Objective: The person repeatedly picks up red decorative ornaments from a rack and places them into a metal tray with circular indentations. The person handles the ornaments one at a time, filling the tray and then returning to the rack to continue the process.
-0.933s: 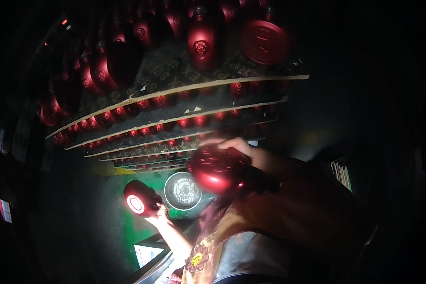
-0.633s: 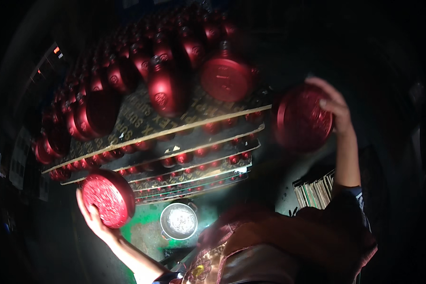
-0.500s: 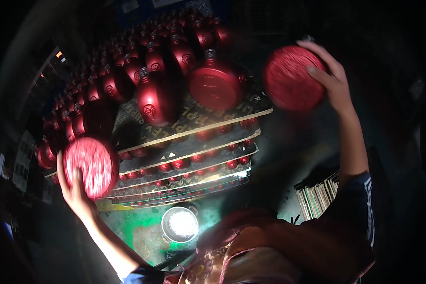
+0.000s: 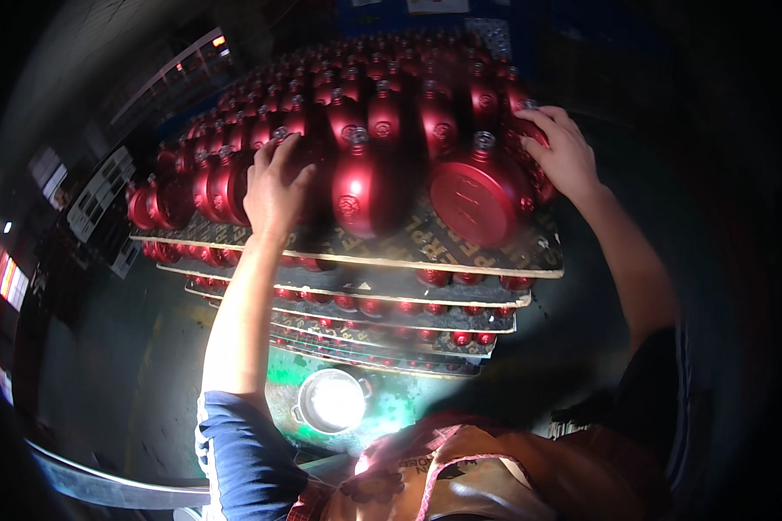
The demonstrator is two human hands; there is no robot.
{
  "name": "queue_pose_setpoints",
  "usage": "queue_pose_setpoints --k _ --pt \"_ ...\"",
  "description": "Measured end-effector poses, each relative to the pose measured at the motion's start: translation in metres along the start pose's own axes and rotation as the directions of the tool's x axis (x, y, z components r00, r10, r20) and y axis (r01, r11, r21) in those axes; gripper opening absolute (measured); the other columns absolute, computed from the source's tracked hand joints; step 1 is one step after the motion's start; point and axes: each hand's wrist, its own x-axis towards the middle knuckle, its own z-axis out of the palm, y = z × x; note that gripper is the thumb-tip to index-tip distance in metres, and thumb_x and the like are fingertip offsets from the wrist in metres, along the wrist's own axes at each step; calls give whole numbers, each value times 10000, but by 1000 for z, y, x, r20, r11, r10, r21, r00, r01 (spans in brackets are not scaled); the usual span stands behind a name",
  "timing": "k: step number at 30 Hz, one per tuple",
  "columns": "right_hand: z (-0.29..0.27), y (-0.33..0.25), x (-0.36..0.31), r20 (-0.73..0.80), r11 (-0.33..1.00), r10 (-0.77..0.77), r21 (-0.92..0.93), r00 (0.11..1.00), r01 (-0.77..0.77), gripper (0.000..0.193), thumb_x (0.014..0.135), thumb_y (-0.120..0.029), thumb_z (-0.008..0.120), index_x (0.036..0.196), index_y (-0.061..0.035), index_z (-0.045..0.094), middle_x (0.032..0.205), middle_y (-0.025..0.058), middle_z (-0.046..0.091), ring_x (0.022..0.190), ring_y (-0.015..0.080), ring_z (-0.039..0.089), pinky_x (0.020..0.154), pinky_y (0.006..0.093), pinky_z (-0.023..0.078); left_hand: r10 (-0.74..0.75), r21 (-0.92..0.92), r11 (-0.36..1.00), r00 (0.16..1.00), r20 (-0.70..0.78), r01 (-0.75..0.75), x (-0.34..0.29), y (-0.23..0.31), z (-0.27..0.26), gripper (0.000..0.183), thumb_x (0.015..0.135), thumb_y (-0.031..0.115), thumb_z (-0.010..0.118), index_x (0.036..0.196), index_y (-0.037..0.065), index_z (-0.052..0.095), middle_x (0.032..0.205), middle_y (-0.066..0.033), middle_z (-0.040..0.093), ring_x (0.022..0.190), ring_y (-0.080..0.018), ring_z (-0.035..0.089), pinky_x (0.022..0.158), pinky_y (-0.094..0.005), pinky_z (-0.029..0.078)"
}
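Rows of flat, round-bodied red bottles point(image 4: 356, 191) with clear necks stand on a dark board point(image 4: 382, 247). Among the front bottles at centre-left, my left hand point(image 4: 274, 191) curls its fingers and thumb round a red bottle that it mostly hides. Over at the board's right edge, my right hand point(image 4: 565, 156) grips another red bottle point(image 4: 536, 169) near its neck, thumb on its face. Just left of that one, a wide red bottle point(image 4: 480, 200) turns its broad round side toward me. Embossed emblems mark the narrow sides of several bottles.
Beneath the top board, more boards point(image 4: 400, 295) are stacked with red bottles between them. A brightly lit metal pot point(image 4: 332, 401) with side handles sits below the stack, near me. White shelving point(image 4: 100, 195) stands at the far left.
Both hands have moved in with the red bottles they held in the air, bringing them to the front row on the board. The view has shifted, showing more at the left.
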Motion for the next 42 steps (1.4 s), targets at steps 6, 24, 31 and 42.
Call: queue_pose_setpoints --k 6,24,31,42 --pt "-18 -7 1 166 994 -99 -27 981 105 516 882 -248 633 1379 -238 493 1375 163 471 1246 341 512 1021 427 440 49 -185 982 999 22 -44 -8 -3 -17 505 835 353 716 1319 273 597 1430 -201 443 1277 -380 459 1043 -448 411" --pt "-18 -7 -28 101 989 -52 146 994 37 553 807 -137 656 1340 -213 530 1330 186 458 1178 366 536 990 392 459 93 -82 992 996 -2 -93 8 -118 -18 648 866 104 668 1445 262 426 1382 -216 439 1242 -408 484 1024 -450 432" --pt "10 -1 14 146 991 30 122 989 -49 584 777 -216 685 1340 -217 531 1352 183 455 1180 375 538 1011 400 448 119 -55 992 992 41 -116 10 -120 -20 658 856 95 674 1445 247 424 1366 -237 427 1242 -414 476 1037 -458 422" --pt "-7 -41 85 143 923 -386 61 911 381 507 877 -325 660 1368 -256 550 1377 227 509 1314 370 439 1095 445 358 47 -48 998 999 18 -46 4 -105 -23 686 817 113 729 1423 268 447 1397 -232 412 1258 -430 465 1020 -463 436"
